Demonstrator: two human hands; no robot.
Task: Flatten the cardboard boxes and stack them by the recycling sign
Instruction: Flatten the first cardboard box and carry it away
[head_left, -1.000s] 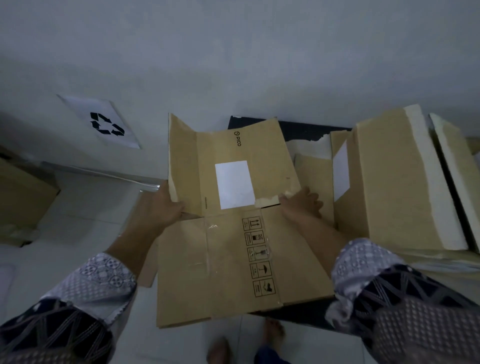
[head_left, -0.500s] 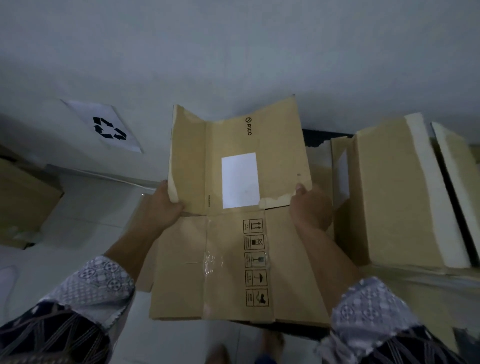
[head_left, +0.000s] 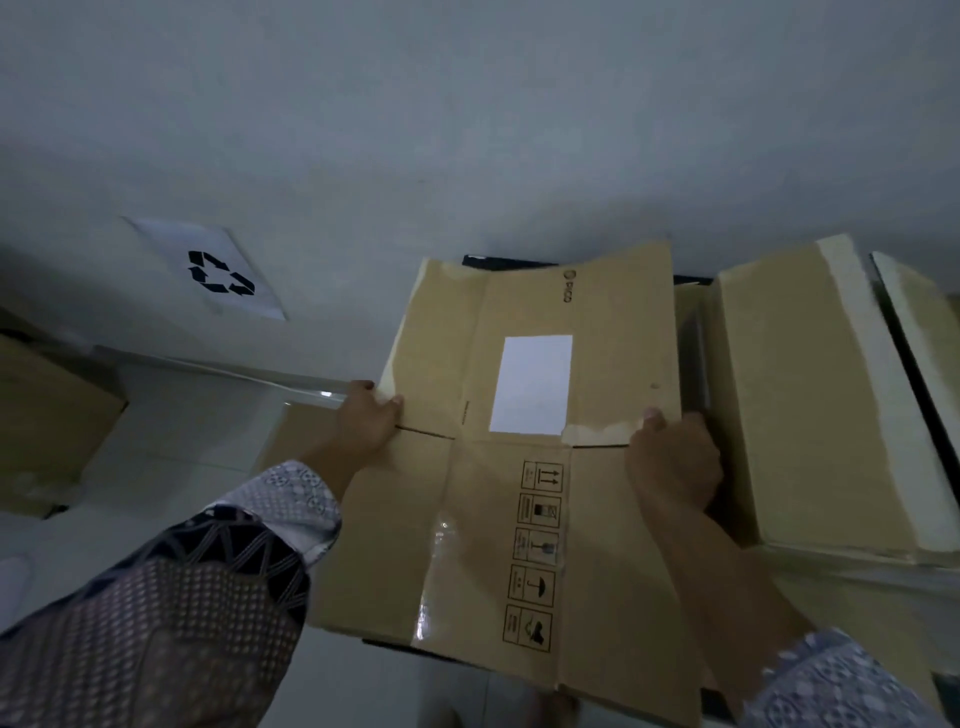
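Note:
A flattened brown cardboard box (head_left: 498, 519) with a white label and black handling symbols lies spread in front of me, held in both hands. My left hand (head_left: 366, 415) grips its left edge at the flap crease. My right hand (head_left: 672, 462) grips the right edge at the same height. The upper flaps lie nearly flat, tilted slightly up. A white recycling sign (head_left: 221, 273) with a black arrow symbol hangs on the wall to the upper left, well apart from the box.
Unflattened cardboard boxes (head_left: 810, 405) stand close on the right, touching my right hand's side. Another brown box (head_left: 47, 421) sits on the floor at the far left. A flat cardboard piece (head_left: 301, 441) lies on the pale floor under my left wrist.
The box's upper flaps have dropped from standing up to lying nearly flat. Both hands stayed on the box edges, and the box and view shifted right and closer.

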